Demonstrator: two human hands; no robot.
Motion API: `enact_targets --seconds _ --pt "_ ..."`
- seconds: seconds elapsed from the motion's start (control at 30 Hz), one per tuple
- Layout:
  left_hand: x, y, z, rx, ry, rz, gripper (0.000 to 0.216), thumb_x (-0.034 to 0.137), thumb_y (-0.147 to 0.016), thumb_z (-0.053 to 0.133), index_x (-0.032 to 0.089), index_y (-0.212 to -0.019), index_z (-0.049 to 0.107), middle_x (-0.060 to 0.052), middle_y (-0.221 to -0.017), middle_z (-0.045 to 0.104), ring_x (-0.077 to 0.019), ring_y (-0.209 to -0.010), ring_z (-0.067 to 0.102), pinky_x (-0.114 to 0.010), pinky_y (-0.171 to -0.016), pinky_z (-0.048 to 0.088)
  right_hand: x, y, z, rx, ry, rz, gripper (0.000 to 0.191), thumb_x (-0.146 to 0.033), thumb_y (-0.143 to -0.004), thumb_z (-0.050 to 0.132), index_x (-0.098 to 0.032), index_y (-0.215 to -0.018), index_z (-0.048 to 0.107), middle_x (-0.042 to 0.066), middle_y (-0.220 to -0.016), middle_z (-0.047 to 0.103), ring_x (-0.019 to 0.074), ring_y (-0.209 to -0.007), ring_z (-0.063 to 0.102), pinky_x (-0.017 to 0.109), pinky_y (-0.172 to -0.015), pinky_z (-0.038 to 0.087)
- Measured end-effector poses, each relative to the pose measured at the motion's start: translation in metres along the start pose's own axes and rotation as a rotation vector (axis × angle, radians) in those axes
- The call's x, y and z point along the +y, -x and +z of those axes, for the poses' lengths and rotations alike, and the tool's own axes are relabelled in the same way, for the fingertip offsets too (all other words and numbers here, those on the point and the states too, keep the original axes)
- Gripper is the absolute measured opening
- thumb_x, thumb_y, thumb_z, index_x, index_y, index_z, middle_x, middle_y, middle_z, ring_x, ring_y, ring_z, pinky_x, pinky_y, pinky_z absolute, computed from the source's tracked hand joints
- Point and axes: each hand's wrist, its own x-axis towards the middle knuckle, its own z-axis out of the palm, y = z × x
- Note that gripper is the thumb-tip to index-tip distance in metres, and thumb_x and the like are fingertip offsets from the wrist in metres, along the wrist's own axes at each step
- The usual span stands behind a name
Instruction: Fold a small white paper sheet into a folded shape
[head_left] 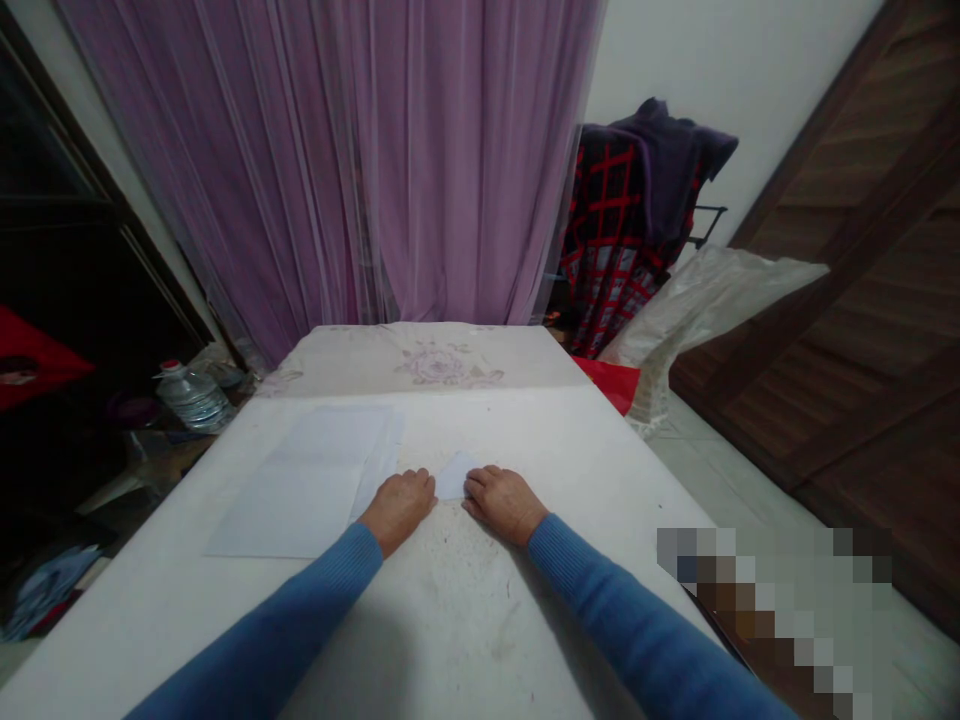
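Observation:
Between my two hands a small piece of folded white paper lies on the white table, its top coming to a point. My left hand has its fingers curled at the paper's left edge. On the paper's right edge, the curled fingers of my right hand press down and cover that corner. The fingertips of both hands are partly hidden. Left of my left hand lie flat sheets of white paper, slightly fanned out along their right side.
A flower-patterned cloth covers the table's far end, before purple curtains. At left stands a large water bottle. To the right are a white plastic bag, a red-checked cloth and a wooden door.

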Motion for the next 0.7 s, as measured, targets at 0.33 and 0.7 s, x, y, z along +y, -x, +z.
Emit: enact_targets --seconds 0.33,0.7 --pt "-0.005 0.000 0.000 0.067 0.019 0.015 0.024 0.023 -0.092 0.047 0.010 -0.102 0.064 -0.015 -0.095 0.066 -0.0278 -0.087 0.065 -0.039 -0.075 0.052 -0.003 -0.013 0.002 -0.080 0.044 -0.089 0.023 -0.011 -0.090 0.044 -0.009 -0.093 0.067 0.015 -0.089 0.069 0.0214 -0.078 0.066 0.030 -0.063 0.048" --pt "0.017 0.019 0.039 0.639 1.090 -0.669 0.055 0.045 -0.080 0.060 0.017 -0.125 0.044 -0.016 -0.123 0.056 -0.0259 -0.098 0.064 -0.042 -0.079 0.056 -0.005 -0.016 -0.026 -0.032 -0.007 0.160 0.027 -0.020 -0.094 0.041 -0.012 -0.098 0.067 0.013 -0.095 0.071 0.0211 -0.083 0.069 0.027 -0.068 0.049"
